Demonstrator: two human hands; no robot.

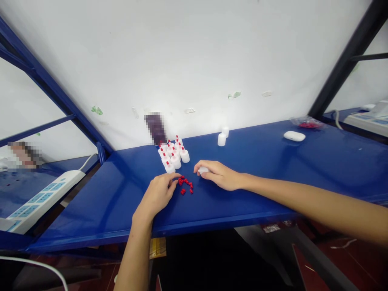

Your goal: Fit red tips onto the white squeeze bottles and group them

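On the blue table, my right hand is closed around a small white bottle, which lies tilted in the fingers with its tip toward the left. My left hand rests at the left side of a loose pile of small red caps. Its index finger reaches the pile's edge and the thumb stands apart from it, with nothing visible between them. Just behind the left hand, several white bottles with red caps stand upright in a close group.
Two white bottles without red tips stand near the wall. Farther right are a white rounded case and a clear bag with red pieces. A blurred dark rectangle leans behind the capped bottles. At left lies a power strip.
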